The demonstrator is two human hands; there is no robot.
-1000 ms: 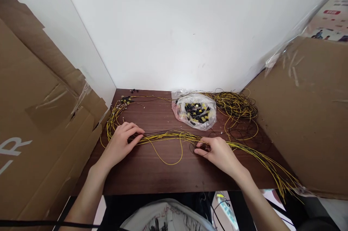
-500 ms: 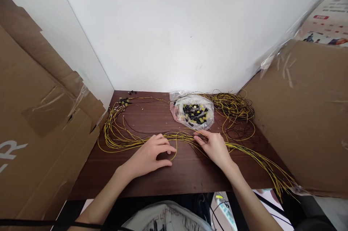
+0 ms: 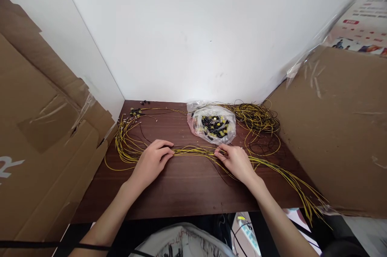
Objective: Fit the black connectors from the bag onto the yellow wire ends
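A long bundle of thin yellow wires (image 3: 193,151) runs across a dark wooden table (image 3: 187,188). My left hand (image 3: 152,159) rests on the left part of the bundle, fingers curled over the wires and pressing them down. My right hand (image 3: 236,159) pinches the same bundle near its middle, just in front of a clear plastic bag of black and yellow connectors (image 3: 213,127). The wires loop round at the far left (image 3: 125,140) and trail off the table's right front edge (image 3: 305,198).
A tangled heap of yellow and black wires (image 3: 256,122) lies at the back right. A few small black connectors (image 3: 136,111) sit at the back left. Cardboard sheets stand on the left (image 3: 45,136) and right (image 3: 335,128); a white wall closes the back.
My left hand slid right along the bundle, then back left onto it. The loose yellow loop in front was drawn in. My right hand moved up to the bundle by the bag.
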